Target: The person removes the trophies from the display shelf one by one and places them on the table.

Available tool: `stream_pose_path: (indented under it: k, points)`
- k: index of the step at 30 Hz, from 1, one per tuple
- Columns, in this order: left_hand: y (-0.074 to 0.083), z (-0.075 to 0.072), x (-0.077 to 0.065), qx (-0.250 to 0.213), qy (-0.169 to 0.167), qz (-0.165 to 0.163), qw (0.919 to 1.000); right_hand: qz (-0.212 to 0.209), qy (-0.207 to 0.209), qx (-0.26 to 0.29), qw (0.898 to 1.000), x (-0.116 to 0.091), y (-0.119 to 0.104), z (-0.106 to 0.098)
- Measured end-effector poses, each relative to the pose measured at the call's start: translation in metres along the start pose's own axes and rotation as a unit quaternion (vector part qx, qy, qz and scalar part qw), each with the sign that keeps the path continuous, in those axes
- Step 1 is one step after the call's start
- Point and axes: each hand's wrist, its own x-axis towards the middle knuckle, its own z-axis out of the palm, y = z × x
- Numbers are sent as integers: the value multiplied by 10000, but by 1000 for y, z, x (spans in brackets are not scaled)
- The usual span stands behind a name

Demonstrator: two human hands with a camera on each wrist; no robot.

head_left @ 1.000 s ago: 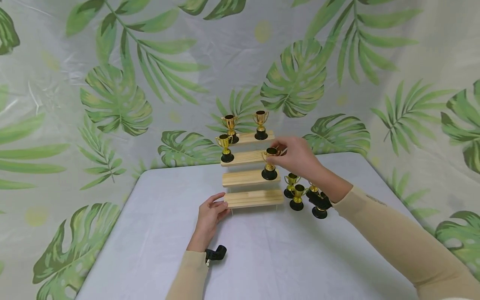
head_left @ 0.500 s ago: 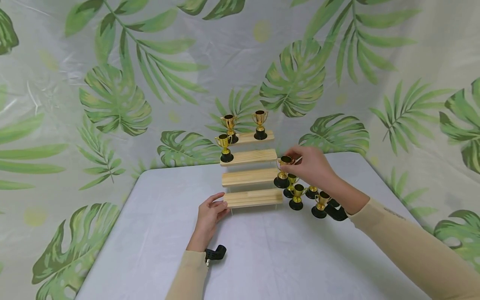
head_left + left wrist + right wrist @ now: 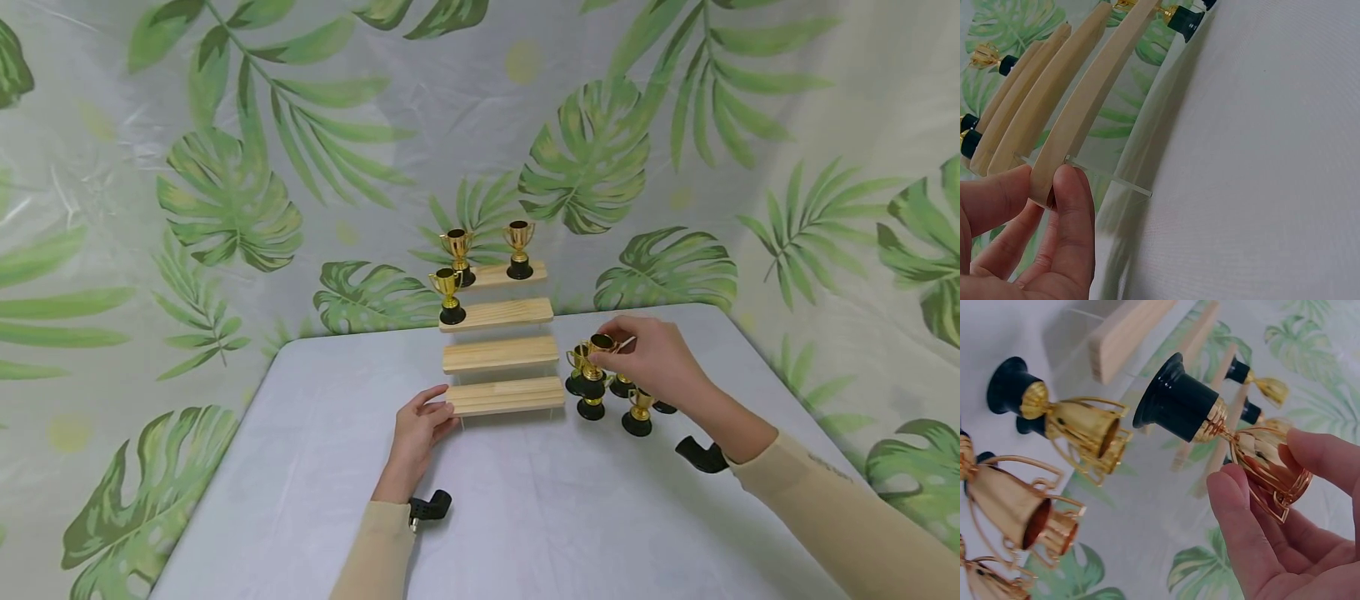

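My right hand (image 3: 660, 360) pinches a small gold trophy cup (image 3: 599, 352) by its bowl, thumb and fingers around it. Its black base (image 3: 1172, 403) points away from the palm in the right wrist view. In the head view this cup overlaps a group of similar trophies on the table, among them a front one (image 3: 637, 413). The left hand (image 3: 422, 425) pinches the left end of the lowest board (image 3: 510, 396) of a stepped wooden display stand; thumb and forefinger grip the board end (image 3: 1047, 169). Two trophies stand on the top board, one gold trophy (image 3: 447, 293) on the second.
White cloth covers the table (image 3: 525, 500). Behind it hangs a leaf-print curtain (image 3: 420, 150). Clear supports (image 3: 1110, 175) hold up the boards. Black wrist-worn devices show at the left wrist (image 3: 431, 506) and the right wrist (image 3: 702, 456).
My right hand has carried the trophy from in front of the stand's right side, rightward and down to the trophies on the table. The left hand keeps its grip on the lowest board.
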Motion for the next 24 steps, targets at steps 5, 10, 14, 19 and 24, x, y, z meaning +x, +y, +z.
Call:
stream_pose_path:
  k: [5, 10, 14, 19, 24]
  points:
    - [1, -2, 0, 0, 1, 6, 10000, 112, 8, -34, 9999, -8, 9, 6]
    - [2, -2, 0, -28, 17, -16, 10000, 151, 5, 35, 9999, -16, 15, 12]
    - [2, -2, 0, -25, -7, -1, 10000, 177, -29, 86, 9998, -22, 20, 18]
    - [1, -2, 0, -33, -42, 27, 10000, 178, -22, 62, 9998, -30, 27, 26]
    - [-1, -2, 1, -76, -76, 21, 9999, 152, 81, -90, 9998, -37, 34, 36]
